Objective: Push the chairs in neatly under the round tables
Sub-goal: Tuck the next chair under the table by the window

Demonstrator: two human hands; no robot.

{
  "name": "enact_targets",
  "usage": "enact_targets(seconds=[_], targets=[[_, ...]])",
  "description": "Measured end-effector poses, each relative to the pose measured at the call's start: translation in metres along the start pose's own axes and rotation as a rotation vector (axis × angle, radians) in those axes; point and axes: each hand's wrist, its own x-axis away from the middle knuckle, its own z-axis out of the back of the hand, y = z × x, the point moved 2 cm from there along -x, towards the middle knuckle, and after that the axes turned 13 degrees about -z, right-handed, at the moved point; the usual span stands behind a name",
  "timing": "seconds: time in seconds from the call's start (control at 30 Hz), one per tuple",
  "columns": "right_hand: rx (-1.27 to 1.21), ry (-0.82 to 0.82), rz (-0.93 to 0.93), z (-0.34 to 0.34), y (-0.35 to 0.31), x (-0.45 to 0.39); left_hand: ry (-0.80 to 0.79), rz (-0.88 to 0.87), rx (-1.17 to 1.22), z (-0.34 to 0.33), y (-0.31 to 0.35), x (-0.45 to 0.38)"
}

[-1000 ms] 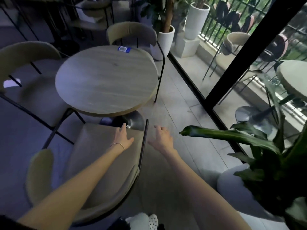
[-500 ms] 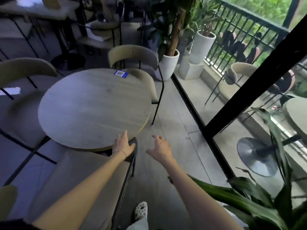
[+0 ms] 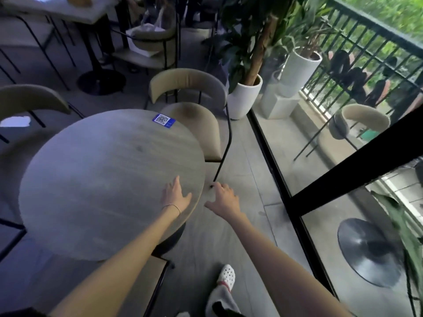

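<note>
A round wooden table (image 3: 103,179) with a blue QR sticker fills the middle left. My left hand (image 3: 175,196) hovers open over its near right edge, fingers spread, holding nothing. My right hand (image 3: 223,199) is open in the air just right of the table rim, above the floor. A beige chair (image 3: 194,124) with a curved back and black legs stands at the table's far side, its seat partly under the top. Another beige chair (image 3: 27,99) shows at the left. The near chair's seat (image 3: 146,277) is mostly hidden beneath the table and my left arm.
A black door frame (image 3: 343,184) and floor track run along the right. White planters (image 3: 242,97) with tall plants stand behind the far chair. Beyond the glass are a railing, another chair (image 3: 361,120) and a table base (image 3: 368,250). My white shoe (image 3: 226,275) is on the floor.
The view has moved forward and up over the table. The near chair, fully visible earlier, is now largely under the tabletop. Both hands have come off it and stay open.
</note>
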Motion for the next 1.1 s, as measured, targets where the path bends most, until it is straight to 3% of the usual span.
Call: enact_targets(seconds=[0.47, 0.67, 0.9, 1.1], targets=[[0.092, -0.017, 0.142, 0.152, 0.012, -0.238, 0.133, 0.127, 0.082, -0.026, 0.125, -0.209], [0.145, -0.045, 0.234, 0.193, -0.007, -0.328, 0.147, 0.186, 0.079, -0.034, 0.155, -0.295], [0.244, -0.044, 0.324, 0.261, -0.04, -0.433, 0.258, 0.271, 0.324, -0.031, 0.18, -0.414], [0.295, -0.023, 0.379, 0.317, -0.072, -0.517, 0.334, 0.373, 0.398, -0.031, 0.181, -0.503]])
